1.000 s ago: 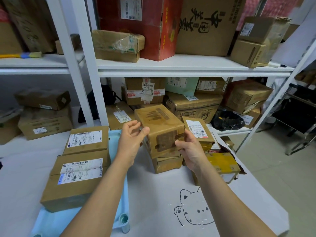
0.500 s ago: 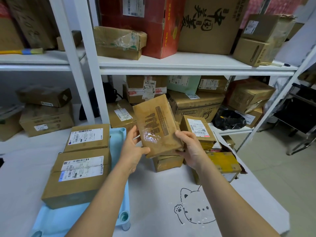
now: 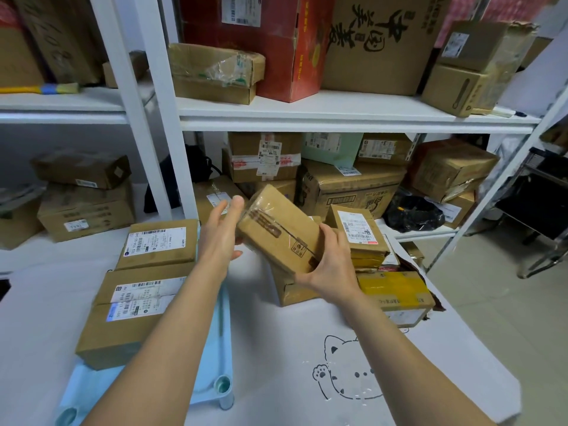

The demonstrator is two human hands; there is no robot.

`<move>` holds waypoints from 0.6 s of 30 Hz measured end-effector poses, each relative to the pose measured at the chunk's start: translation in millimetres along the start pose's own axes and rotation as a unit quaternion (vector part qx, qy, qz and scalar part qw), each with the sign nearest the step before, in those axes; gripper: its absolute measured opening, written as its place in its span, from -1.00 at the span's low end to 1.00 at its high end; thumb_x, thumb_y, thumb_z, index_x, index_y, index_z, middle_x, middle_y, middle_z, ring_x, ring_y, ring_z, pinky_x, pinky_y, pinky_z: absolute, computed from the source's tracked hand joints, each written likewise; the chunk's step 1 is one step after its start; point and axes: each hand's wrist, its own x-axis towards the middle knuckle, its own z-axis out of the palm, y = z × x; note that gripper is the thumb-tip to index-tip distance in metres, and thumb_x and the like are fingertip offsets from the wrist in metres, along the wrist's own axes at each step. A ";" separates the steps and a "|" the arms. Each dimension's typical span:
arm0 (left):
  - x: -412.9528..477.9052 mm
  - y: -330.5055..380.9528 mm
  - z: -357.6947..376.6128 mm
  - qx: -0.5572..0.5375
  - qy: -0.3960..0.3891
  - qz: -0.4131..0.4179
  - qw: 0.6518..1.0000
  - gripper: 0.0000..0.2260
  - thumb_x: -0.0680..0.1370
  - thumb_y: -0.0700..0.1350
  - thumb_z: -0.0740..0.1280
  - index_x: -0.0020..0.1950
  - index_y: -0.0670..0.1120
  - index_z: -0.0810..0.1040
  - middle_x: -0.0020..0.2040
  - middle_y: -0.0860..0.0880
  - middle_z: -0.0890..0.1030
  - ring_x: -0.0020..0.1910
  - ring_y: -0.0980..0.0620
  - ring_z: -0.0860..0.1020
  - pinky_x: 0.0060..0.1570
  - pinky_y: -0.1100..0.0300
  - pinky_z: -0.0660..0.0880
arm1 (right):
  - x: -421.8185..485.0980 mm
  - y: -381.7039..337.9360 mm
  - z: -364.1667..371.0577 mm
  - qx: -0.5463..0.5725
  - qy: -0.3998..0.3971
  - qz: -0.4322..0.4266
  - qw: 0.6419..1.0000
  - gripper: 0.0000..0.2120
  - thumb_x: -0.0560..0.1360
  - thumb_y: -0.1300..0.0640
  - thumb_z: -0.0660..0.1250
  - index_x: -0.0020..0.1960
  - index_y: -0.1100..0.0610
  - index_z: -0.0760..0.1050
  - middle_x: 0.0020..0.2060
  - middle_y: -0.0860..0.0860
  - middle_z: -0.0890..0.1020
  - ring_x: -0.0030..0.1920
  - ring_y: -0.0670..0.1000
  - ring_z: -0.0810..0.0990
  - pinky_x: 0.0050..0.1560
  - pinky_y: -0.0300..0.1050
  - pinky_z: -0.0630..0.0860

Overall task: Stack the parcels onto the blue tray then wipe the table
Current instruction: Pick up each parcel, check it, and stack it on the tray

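- Your held parcel [image 3: 282,229], a brown carton wrapped in clear tape, is up in the air over the middle of the surface [image 3: 270,348], tilted so its far-left end sits higher than its near-right end.
- Your right hand [image 3: 330,262] grips the near-right end of it, thumb on the top face and fingers curled underneath.
- Your left hand [image 3: 219,232] is spread, fingers straight and pointing up, flat at the far-left end of the carton; the fingertips seem to touch its corner, but you cannot tell for sure.
- Right below the carton a low parcel [image 3: 290,290] lies on the surface.
- Just right of your right hand stands a labelled parcel [image 3: 356,230], on top of others, with a yellow-taped parcel [image 3: 396,287] nearer you at the right edge.
- The blue tray [image 3: 215,348] lies on the left side of the surface, partly under your left forearm.
- Two cartons already lie on the tray, touching end to end: the near parcel [image 3: 132,312] and, behind it, the far parcel [image 3: 159,244], both with white labels up.
- A cat drawing [image 3: 347,379] is printed on the white surface near your right forearm.
- Behind it all runs a white shelf [image 3: 338,113], packed with cartons above and below, a red box [image 3: 276,41] on top, and a black bag [image 3: 412,213] at the lower right.
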 end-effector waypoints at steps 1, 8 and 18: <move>-0.2 0.1 -1.4 0.012 -0.025 -0.019 0.999 -0.43 0.46 0.34 0.22 0.42 0.17 0.30 0.27 -0.02 0.47 0.08 -0.05 0.52 -0.07 0.03 0.54 | -0.7 -0.1 1.6 -0.019 0.004 -0.021 1.000 -0.04 0.19 0.00 0.59 0.44 0.05 0.14 0.29 -0.01 0.26 0.30 -0.03 0.25 0.26 -0.11 0.41; -10.3 -25.1 -9.0 -0.061 -0.049 -0.046 0.996 -0.46 0.43 -0.21 0.47 0.31 0.06 0.33 0.23 -0.12 0.50 0.08 -0.11 0.57 -0.16 0.08 0.57 | -0.1 -8.1 4.6 0.060 0.037 -0.024 0.997 -0.45 0.34 0.01 0.51 0.27 0.06 0.43 0.19 -0.09 0.32 0.19 -0.14 0.32 0.09 -0.41 0.38; -26.0 -41.4 -15.6 -0.070 -0.012 -0.103 0.992 -0.42 0.33 0.22 0.46 0.19 0.00 0.31 0.13 -0.03 0.55 0.09 -0.04 0.54 0.06 -0.10 0.53 | 21.3 -12.2 -2.9 0.289 0.150 0.184 0.927 -0.72 0.48 0.10 0.39 0.18 0.08 0.52 0.13 0.00 0.54 0.06 -0.05 0.55 -0.20 -0.33 0.48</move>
